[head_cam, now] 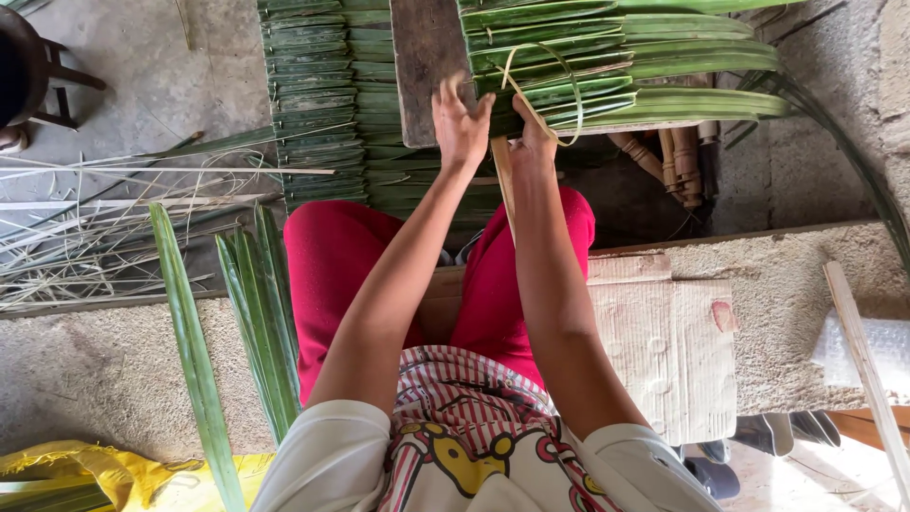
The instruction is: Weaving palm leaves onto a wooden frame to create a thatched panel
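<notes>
Rough concrete floor (142,66) and a low concrete ledge (796,294) frame the scene, seen from above. A bundle of folded green palm leaves (616,62) is laid across a dark wooden board (425,66), just beyond the knees. A pale strip (540,104) is looped around the bundle's near end. The right hand (534,140) is closed on the strip and pressed against the leaves; a thin bamboo stick (502,175) runs down beneath it. The left hand (462,121) is held half open, fingers spread, its tips touching the board's edge beside the bundle; nothing is gripped by it. Beneath the board, a mat of stitched leaves (318,104) is spread over the floor. Red trousers (332,256) are seen below the arms. Loose long leaves (256,313) are propped at the left, with dry stalks (85,228) scattered beyond them. Flat cardboard (664,351) lies on the ledge at the right.
</notes>
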